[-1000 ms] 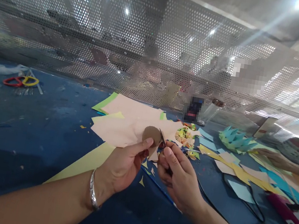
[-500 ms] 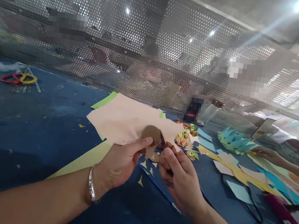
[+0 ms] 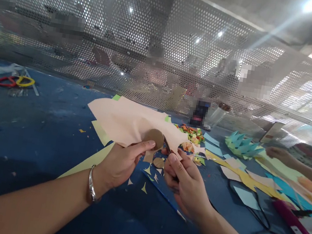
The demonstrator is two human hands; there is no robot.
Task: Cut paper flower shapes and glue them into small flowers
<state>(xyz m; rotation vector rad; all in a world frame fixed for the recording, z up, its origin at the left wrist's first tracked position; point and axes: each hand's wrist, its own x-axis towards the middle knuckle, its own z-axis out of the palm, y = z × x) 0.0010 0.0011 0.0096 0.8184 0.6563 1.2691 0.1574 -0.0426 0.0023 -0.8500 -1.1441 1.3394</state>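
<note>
My left hand [image 3: 125, 159], with a silver bangle at its wrist, pinches a round brown disc [image 3: 155, 137] against a large sheet of pale pink paper [image 3: 114, 116]. In my right hand [image 3: 184, 173] is a pair of dark scissors [image 3: 167, 143]; the fingers wrap round the handles and hide most of them. The blades lie at the disc's right edge, against the pink paper. Below my hands another brown disc [image 3: 158, 162] rests on the table among small paper scraps [image 3: 144, 188]. A thin blue stick [image 3: 165, 197] lies slanted there.
Red-and-yellow-handled scissors [image 3: 15, 80] lie far left. Behind my right hand are piled colourful scraps [image 3: 191, 133] and a clear bottle [image 3: 219, 113]. To the right are a turquoise spiky paper piece [image 3: 242, 144], paper strips, a magenta power strip [image 3: 296, 224] with black cords, and another person's hand [image 3: 278, 153].
The pink sheet and disc have shifted slightly left and turned in my left hand. The scissors stay at the disc's right edge. The other person's hand has lifted off the turquoise paper piece.
</note>
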